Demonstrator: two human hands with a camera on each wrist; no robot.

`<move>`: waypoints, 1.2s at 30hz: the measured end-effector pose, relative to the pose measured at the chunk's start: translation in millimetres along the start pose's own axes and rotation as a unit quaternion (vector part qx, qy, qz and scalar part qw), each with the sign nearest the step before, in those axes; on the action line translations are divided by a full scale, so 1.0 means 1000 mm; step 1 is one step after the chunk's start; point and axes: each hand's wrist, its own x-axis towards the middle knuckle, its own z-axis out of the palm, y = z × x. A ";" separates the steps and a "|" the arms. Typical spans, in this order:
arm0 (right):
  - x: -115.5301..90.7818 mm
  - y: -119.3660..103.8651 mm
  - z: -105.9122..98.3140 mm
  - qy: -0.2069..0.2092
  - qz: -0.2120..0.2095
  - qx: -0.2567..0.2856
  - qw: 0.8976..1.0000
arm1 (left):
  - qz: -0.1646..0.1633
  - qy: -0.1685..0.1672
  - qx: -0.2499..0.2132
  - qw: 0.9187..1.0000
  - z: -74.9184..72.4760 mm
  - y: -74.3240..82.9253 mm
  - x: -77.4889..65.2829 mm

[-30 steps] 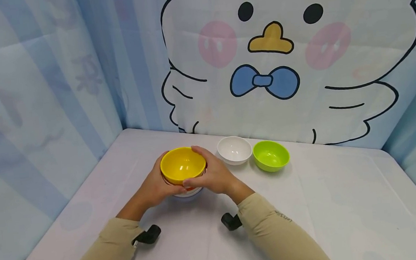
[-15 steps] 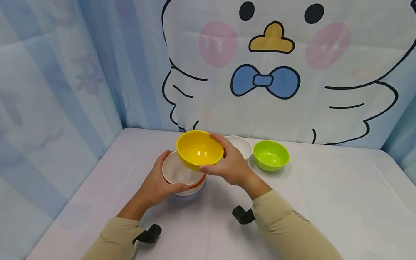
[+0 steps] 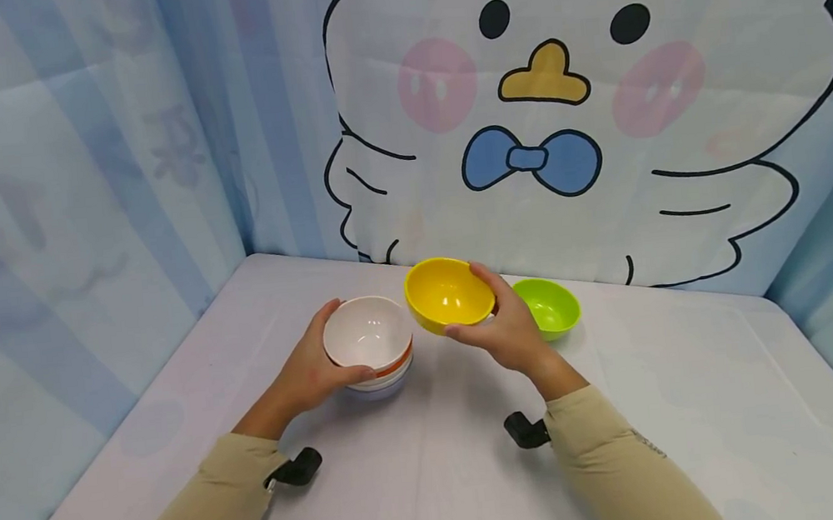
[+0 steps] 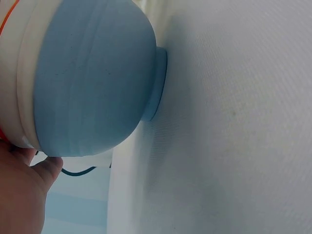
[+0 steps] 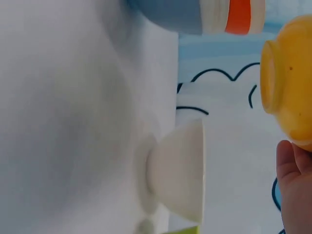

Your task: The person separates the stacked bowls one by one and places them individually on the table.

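Note:
A stack of nested bowls [image 3: 368, 336] stands on the white-covered table, a white one on top, an orange band below its rim, and a light blue bowl [image 4: 97, 83] at the bottom. My left hand [image 3: 306, 363] grips the upper bowls from the left, thumb along the near side. Just right of the stack, my right hand [image 3: 506, 331] holds a yellow bowl [image 3: 444, 295] by its right side, upright and raised off the table, as the right wrist view shows. Beneath it sits a white bowl [image 5: 178, 168], hidden in the head view behind the yellow bowl and hand.
A lime green bowl [image 3: 552, 307] stands at the back right, partly covered by my right hand. Behind the table [image 3: 701, 400] hangs a cloth backdrop [image 3: 412, 210] with a cartoon bird, and blue curtains [image 3: 83, 242] flank the sides.
The yellow bowl has come up off the stack and moved right in my right hand, baring the white bowl on top. My left hand let go of the yellow bowl and stays at the stack.

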 end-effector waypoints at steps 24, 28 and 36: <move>-0.026 0.058 -0.010 -0.008 0.040 -0.081 0.996 | 0.001 0.005 0.026 1.000 -0.002 0.000 0.000; -0.029 0.060 -0.009 -0.015 0.038 -0.088 0.995 | 0.000 0.002 0.022 1.000 -0.002 -0.001 0.000; -0.029 0.061 -0.008 -0.028 0.054 -0.094 0.994 | 0.002 0.002 0.037 0.999 -0.002 0.000 0.000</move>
